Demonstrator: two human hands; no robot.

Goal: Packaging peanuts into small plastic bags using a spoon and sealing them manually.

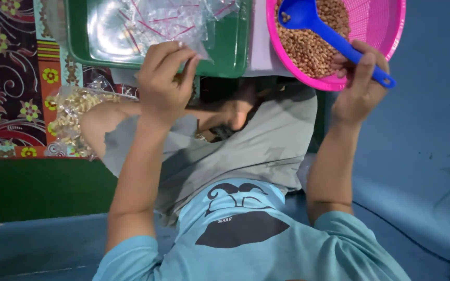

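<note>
Pink basket cut off above

A glossy green plastic tray is seen at upper centre, crinkled clear plastic bags on it. A smooth blue plastic scoop lies in a perforated pink plastic sieve.

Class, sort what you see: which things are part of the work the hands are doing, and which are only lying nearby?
In use: blue scoop in right hand; pink basket of nuts; clear bag in left hand.

Lying about: green tray; filled bags; patterned mat.
</note>
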